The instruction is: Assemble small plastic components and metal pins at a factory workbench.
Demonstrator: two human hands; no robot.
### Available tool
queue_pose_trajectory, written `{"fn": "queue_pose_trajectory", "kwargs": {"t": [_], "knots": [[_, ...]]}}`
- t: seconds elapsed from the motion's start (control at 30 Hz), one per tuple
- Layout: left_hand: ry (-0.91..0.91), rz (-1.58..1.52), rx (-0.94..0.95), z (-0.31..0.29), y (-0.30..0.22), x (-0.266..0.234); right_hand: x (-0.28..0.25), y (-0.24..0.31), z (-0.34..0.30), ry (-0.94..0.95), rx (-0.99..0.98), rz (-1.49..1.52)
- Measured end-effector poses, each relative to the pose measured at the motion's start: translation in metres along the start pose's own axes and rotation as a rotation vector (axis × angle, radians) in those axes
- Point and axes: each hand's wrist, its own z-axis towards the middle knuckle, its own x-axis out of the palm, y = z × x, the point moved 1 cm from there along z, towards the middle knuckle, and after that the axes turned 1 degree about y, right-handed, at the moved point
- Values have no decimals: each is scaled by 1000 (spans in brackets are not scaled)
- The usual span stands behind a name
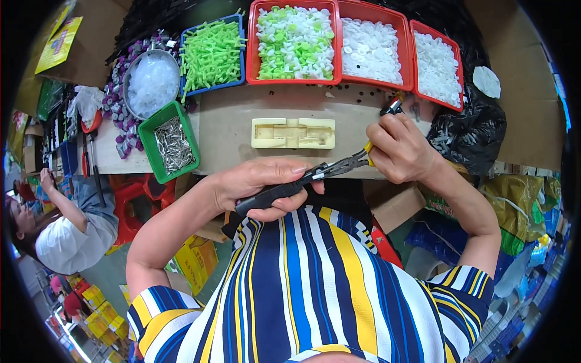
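Note:
My left hand [266,178] is wrapped round a black handle-shaped part [266,201], which slants up to the right and ends in a narrow metallic tip. My right hand [398,148] grips a pair of pliers [351,164] by the yellow handles. The jaws of the pliers meet the tip of the black part; whether they clamp it cannot be made out. Just beyond both hands, a cream block with recesses [293,146] lies on the work table [224,127]. A small red and black object [392,107] shows just above my right fist, partly hidden.
Along the back stand a metal bowl [125,91], a blue bin [243,54] of green sticks and red bins [296,81] of small plastic pieces. A green bin [158,169] holds metal parts. Black bags [478,139] lie right. Another person [75,236] sits at the left.

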Motion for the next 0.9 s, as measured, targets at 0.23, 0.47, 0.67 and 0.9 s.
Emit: {"fn": "queue_pose_trajectory", "kwargs": {"t": [0.23, 0.47, 0.67, 0.9], "knots": [[23, 8, 32, -13, 7, 0, 10, 4, 10, -47, 3, -25], [-315, 349, 107, -64, 24, -12, 28, 4, 2, 77, 315, -110], [-741, 611, -58, -129, 78, -52, 37, 5, -14, 183, 386, -66], [-808, 442, 281, -136, 86, -39, 49, 8, -21, 211, 503, -81]]}}
